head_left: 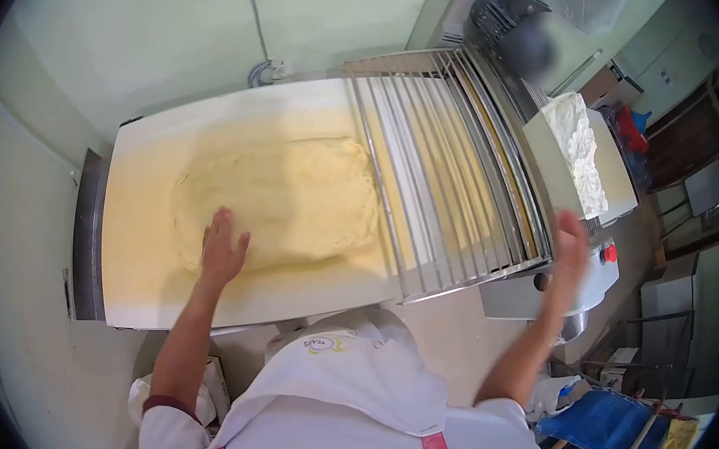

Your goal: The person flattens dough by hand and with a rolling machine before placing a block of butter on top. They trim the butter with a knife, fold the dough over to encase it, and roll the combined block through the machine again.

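A thick slab of pale yellow dough [320, 186] lies on the white conveyor belt [132, 289] of a dough sheeter. My left hand [223, 246] rests on the near left part of the dough, its fingers stretched and apart. My right hand [572, 245] is raised off to the right, beside the sheeter's control side, and smeared by motion. Its fingers do not show clearly. Just beyond it sits a container of white flour [586, 168].
A metal bar guard [417, 169] spans the belt to the right of the dough. A red button [609, 253] sits on the machine's side, near a motor [509, 22]. Walls stand behind and left. Blue material [608, 430] and wooden sticks lie at lower right.
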`<action>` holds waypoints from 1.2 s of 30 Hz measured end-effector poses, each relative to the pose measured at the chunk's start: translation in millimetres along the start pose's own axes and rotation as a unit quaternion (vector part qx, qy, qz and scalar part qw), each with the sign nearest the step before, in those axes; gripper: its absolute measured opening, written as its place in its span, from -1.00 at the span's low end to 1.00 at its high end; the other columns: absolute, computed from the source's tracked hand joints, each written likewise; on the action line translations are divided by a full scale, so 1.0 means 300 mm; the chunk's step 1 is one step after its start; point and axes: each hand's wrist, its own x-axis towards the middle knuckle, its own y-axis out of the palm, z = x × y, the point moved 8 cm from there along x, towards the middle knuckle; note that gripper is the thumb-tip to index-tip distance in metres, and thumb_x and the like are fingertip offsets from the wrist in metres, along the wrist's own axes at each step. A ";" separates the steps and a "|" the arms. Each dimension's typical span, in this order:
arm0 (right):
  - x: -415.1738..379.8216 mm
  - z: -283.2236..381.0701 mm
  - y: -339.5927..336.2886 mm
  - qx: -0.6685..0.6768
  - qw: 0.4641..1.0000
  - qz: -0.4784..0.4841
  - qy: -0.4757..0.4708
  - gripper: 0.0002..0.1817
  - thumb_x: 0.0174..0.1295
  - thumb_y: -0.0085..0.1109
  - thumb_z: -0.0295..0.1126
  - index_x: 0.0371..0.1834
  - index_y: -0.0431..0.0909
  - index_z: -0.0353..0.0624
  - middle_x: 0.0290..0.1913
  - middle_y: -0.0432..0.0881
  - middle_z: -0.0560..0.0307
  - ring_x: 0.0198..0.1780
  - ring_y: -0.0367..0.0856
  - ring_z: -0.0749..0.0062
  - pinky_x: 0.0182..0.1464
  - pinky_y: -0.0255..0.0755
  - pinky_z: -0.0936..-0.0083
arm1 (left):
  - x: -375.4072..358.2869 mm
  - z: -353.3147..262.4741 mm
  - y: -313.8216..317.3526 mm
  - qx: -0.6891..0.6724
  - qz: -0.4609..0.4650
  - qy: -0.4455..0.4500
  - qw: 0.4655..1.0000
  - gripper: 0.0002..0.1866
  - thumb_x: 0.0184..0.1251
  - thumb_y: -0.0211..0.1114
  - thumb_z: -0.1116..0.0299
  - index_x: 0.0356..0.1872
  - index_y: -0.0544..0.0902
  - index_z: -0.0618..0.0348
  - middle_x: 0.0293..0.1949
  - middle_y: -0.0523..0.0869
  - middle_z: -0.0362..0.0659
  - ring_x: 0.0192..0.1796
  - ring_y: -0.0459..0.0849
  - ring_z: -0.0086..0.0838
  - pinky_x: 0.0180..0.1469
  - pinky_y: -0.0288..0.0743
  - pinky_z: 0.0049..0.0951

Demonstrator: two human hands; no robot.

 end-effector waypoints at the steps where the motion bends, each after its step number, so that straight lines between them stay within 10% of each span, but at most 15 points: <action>1: 0.025 -0.069 -0.196 0.000 0.997 -0.076 0.000 -0.61 0.40 0.03 -0.28 0.17 0.52 -0.30 0.08 0.63 -0.03 0.15 0.55 0.31 0.27 0.33 0.38 | 0.019 -0.104 0.027 0.000 -0.022 0.043 0.999 -0.27 0.43 0.05 0.15 0.50 0.03 0.27 0.53 0.01 0.10 0.58 -0.08 -0.14 0.52 -0.18 -0.03; 5: 0.215 -0.257 -0.635 -0.044 0.989 -0.139 -0.020 -0.61 0.46 -0.01 -0.23 0.18 0.51 -0.29 0.02 0.64 0.06 0.05 0.56 0.46 0.12 0.37 0.51 | 0.115 -0.712 0.209 -0.019 -0.047 0.112 0.992 -0.37 0.49 -0.10 0.25 0.51 0.03 0.21 0.53 0.04 0.01 0.58 -0.08 -0.14 0.53 -0.21 -0.03; 13: 0.534 -0.960 -0.745 -0.076 0.971 0.143 0.174 -0.54 0.45 -0.02 -0.15 0.19 0.49 -0.32 0.04 0.63 -0.02 0.11 0.55 0.32 0.16 0.36 0.44 | 0.261 -0.923 0.374 0.223 -0.041 0.035 0.973 -0.38 0.51 -0.20 0.19 0.52 0.01 0.17 0.55 -0.02 0.00 0.59 -0.15 -0.13 0.55 -0.26 -0.07; 18: 0.372 -1.104 -0.561 0.368 0.882 0.161 0.246 -0.60 0.43 -0.02 -0.02 -0.25 0.51 -0.18 -0.30 0.56 0.16 -0.24 0.46 0.48 -0.13 0.35 0.48 | 0.214 -0.880 0.316 0.031 -0.246 0.094 0.964 -0.40 0.47 -0.04 0.33 0.47 0.09 0.27 0.49 0.13 0.11 0.53 0.05 -0.08 0.51 -0.09 -0.11; 21: 0.352 -1.115 -0.556 0.476 0.819 0.131 0.293 -0.57 0.42 -0.03 0.05 -0.38 0.42 -0.10 -0.42 0.43 0.27 -0.34 0.39 0.55 -0.24 0.33 0.53 | -0.093 -0.783 0.182 -0.232 -0.473 -0.099 0.844 -0.39 0.43 0.03 0.43 0.45 0.10 0.30 0.46 0.19 0.10 0.49 0.16 -0.11 0.48 0.00 -0.13; 27: 0.374 -1.145 -0.545 0.438 0.817 0.262 0.269 -0.58 0.42 -0.03 0.08 -0.26 0.44 -0.09 -0.35 0.48 0.28 -0.30 0.49 0.55 -0.18 0.42 0.57 | -0.835 -1.037 0.402 -0.261 -0.584 -0.184 0.747 -0.39 0.39 0.03 0.52 0.45 0.11 0.30 0.42 0.24 0.07 0.45 0.24 -0.21 0.41 0.12 -0.21; 32: 0.417 -1.268 -0.527 0.391 0.828 0.294 0.274 -0.58 0.40 0.02 0.04 -0.07 0.54 -0.11 -0.21 0.59 0.24 -0.15 0.52 0.55 -0.09 0.43 0.51 | -1.159 -1.409 0.982 -0.521 -0.511 -0.157 0.665 -0.62 0.36 0.13 0.51 0.19 0.44 0.30 0.00 0.57 -0.06 0.08 0.54 -0.35 0.14 0.40 -0.32; 34: 0.430 -1.226 -0.507 0.405 0.821 0.332 0.227 -0.61 0.41 0.02 0.01 -0.13 0.56 -0.12 -0.21 0.59 0.25 -0.16 0.51 0.57 -0.09 0.42 0.51 | -1.104 -1.705 1.177 -0.662 -0.321 -0.095 0.671 -0.69 0.31 0.28 0.33 -0.02 0.54 0.29 -0.11 0.65 -0.06 -0.02 0.62 -0.30 0.04 0.48 -0.35; 36: 0.436 -1.235 -0.480 0.426 0.802 0.367 0.201 -0.62 0.43 0.01 -0.03 -0.16 0.57 -0.14 -0.21 0.60 0.25 -0.17 0.51 0.57 -0.08 0.41 0.51 | -1.045 -2.130 1.027 -0.435 -0.276 0.086 0.853 -0.64 0.24 0.38 0.15 -0.19 0.58 0.25 -0.19 0.67 -0.03 -0.22 0.64 -0.41 -0.17 0.51 -0.39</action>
